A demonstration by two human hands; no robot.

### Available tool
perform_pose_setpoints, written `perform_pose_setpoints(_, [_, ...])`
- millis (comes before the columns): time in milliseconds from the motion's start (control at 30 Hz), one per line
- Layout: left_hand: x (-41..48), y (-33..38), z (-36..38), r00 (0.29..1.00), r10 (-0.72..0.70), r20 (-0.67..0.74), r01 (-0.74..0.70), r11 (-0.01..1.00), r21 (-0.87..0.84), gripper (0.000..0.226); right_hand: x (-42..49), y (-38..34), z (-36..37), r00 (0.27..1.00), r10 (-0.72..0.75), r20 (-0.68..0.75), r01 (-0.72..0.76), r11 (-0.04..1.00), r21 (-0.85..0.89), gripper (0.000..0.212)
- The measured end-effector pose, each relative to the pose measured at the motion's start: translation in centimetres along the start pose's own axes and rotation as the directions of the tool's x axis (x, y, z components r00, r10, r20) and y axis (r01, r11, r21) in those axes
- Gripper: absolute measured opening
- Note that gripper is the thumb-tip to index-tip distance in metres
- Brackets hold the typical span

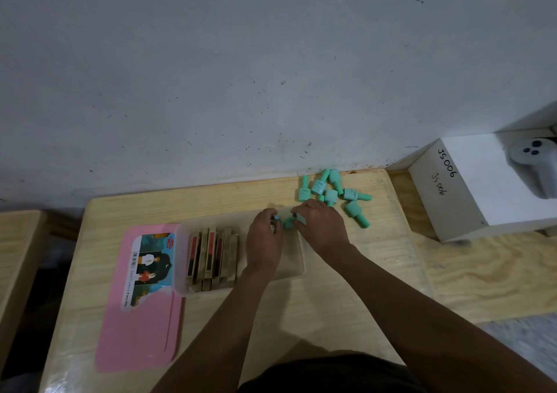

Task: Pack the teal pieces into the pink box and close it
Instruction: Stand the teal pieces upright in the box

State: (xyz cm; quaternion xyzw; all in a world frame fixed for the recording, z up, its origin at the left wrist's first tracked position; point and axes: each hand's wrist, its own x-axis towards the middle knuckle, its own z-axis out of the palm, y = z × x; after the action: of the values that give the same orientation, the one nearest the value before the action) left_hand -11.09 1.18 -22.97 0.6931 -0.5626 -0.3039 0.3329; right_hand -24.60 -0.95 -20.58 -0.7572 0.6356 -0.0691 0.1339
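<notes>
Several teal bottle-shaped pieces point(331, 192) lie in a loose heap at the table's far right. A translucent box point(298, 267) sits mid-table, its left part filled with upright gold and red sticks point(212, 257). The pink lid point(141, 299) lies flat to the box's left, printed label up. My left hand point(263, 242) is over the box's right part, its fingers curled round a small dark-tipped piece. My right hand point(322, 226) reaches over the box's far right corner and pinches a teal piece point(288, 223) between the two hands.
The wooden table point(301, 317) stands against a grey wall. A white block point(470, 187) marked JS006 sits to the right with a white controller point(539, 166) on it. A second wooden surface point(18, 242) lies at the far left.
</notes>
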Motion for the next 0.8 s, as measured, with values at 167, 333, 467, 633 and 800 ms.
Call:
perform_pose_setpoints(167, [-0.2,0.4,0.1,0.999,-0.016,-0.028,0.016,1.000,-0.008,0.024,-0.3,0.3,-0.2,1.000,0.024,-0.004,-0.023,0.994,0.103,0.027])
perform_pose_setpoints(333, [-0.2,0.3,0.1,0.999,0.000,-0.037,0.000,1.000,0.015,0.021,-1.8,2.6,-1.5,0.977,0.192,-0.097,-0.169,0.963,0.211,0.030])
perform_pose_setpoints(467, [0.0,0.5,0.0,0.999,0.020,-0.042,-0.018,0.999,0.044,0.014,-4.4,6.3,-1.7,0.950,0.304,-0.064,-0.286,0.936,0.203,0.026])
perform_pose_setpoints(633, [-0.8,1.1,-0.3,0.995,0.082,-0.059,-0.075,0.991,0.111,0.017,-6.1,8.5,-1.0,0.890,0.428,0.159,-0.453,0.869,0.199,0.025])
perform_pose_setpoints(800, [-2.0,3.4,0.6,0.938,0.337,0.076,-0.344,0.898,0.274,0.020,-6.0,7.5,0.0,0.816,0.476,0.328,-0.552,0.811,0.195,0.042])
